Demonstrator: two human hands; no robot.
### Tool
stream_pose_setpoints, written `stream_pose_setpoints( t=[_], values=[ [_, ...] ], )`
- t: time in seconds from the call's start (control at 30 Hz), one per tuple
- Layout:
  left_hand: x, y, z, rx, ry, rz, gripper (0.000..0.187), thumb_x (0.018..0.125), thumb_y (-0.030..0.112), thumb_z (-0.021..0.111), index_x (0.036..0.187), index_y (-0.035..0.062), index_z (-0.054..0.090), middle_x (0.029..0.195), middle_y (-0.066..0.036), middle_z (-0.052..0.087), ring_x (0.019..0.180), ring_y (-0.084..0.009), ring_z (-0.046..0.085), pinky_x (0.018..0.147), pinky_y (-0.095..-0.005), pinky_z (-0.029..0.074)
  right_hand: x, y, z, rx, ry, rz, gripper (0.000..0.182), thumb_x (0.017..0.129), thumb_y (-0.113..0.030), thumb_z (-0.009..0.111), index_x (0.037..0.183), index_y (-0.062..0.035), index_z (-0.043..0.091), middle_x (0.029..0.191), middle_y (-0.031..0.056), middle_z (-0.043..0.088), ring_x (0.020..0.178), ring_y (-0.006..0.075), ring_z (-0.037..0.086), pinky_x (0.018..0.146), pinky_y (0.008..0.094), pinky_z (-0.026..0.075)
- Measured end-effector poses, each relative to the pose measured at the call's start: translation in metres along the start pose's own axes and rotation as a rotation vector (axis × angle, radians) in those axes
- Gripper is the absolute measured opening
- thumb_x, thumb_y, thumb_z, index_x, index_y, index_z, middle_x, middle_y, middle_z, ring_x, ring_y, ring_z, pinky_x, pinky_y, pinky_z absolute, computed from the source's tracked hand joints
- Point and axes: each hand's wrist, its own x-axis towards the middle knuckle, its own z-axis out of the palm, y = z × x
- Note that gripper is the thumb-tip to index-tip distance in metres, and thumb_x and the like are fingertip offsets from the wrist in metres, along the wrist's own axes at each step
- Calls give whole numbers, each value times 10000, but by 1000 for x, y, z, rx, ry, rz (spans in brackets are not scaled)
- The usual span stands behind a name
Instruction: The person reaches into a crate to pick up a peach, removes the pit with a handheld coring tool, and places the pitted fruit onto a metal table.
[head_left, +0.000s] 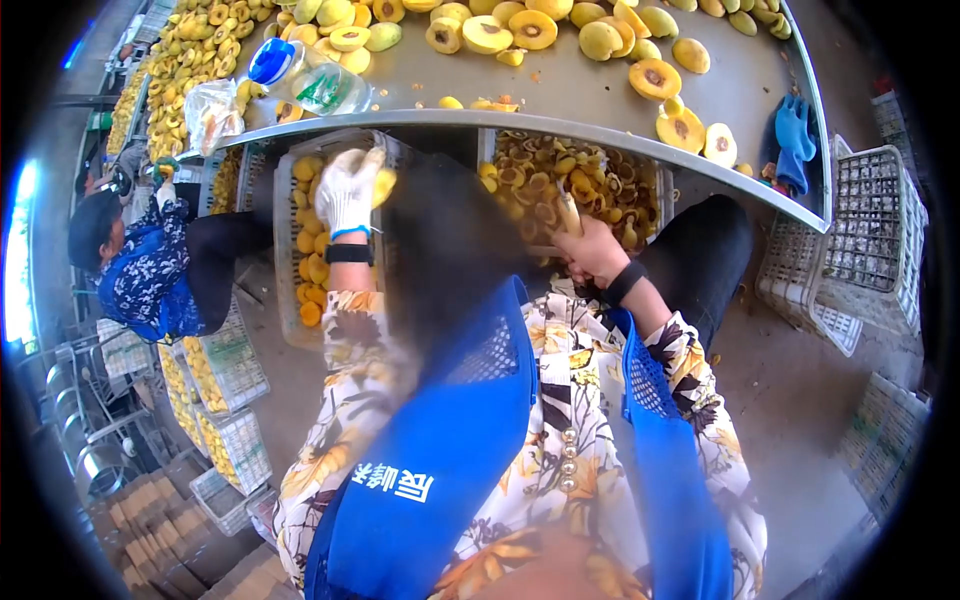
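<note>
My left hand (347, 195), in a white knit glove, is over a crate (288, 215) of yellow peach halves. Its fingers are closed on a yellow peach half (383, 186) that shows at the fingertips. My bare right hand (597, 252) grips a tool with a pale, wood-coloured handle (570, 213); I cannot make out its working end. Behind that hand, under the table edge, a second crate (664, 195) holds brownish-yellow peach scraps (540, 170).
Cut peaches (533, 30) lie on the metal table (580, 90), with a blue-capped plastic bottle (325, 85) and blue gloves (793, 140). White crates (870, 230) stand at right. Another person (150, 260) sits at left near stacked fruit crates (228, 370).
</note>
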Motion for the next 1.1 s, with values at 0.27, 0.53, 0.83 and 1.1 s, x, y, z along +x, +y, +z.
stream_pose_setpoints(
  t=[0.27, 0.53, 0.83, 1.1],
  values=[
    [91, 155, 36, 43, -137, 369, 469, 774, 477, 489, 1015, 85, 575, 1034, -171, 583, 993, -343, 526, 831, -395, 427, 7, -7, 13, -278, 38, -248, 226, 800, -203, 559, 860, 4, 493, 555, 31, 503, 366, 108, 452, 339, 259, 369],
    [140, 192, 120, -619, -441, -76, 364, 636, 145, 727, 918, -15, 562, 836, -129, 623, 739, -219, 619, 583, -325, 511, -6, -15, -10, -323, 297, -405, 262, 788, -201, 572, 946, -1, 511, 611, 53, 533, 429, 125, 478, 399, 267, 386],
    [-53, 173, 20, -1144, -533, 186, 308, 766, 206, 645, 975, 58, 475, 950, -69, 562, 822, -135, 559, 618, -225, 468, 19, -79, -3, -172, 482, -795, 375, 794, -183, 620, 1110, -22, 497, 706, 48, 548, 588, 121, 514, 510, 232, 404],
    [-82, 151, 42, -1386, -680, -41, 489, 871, 486, 439, 1111, 69, 526, 977, -62, 567, 855, -141, 550, 611, -251, 481, 3, -66, 4, -408, 462, -876, 320, 766, -141, 655, 1059, -53, 561, 630, 58, 569, 477, 148, 516, 469, 251, 422]
  ],
)
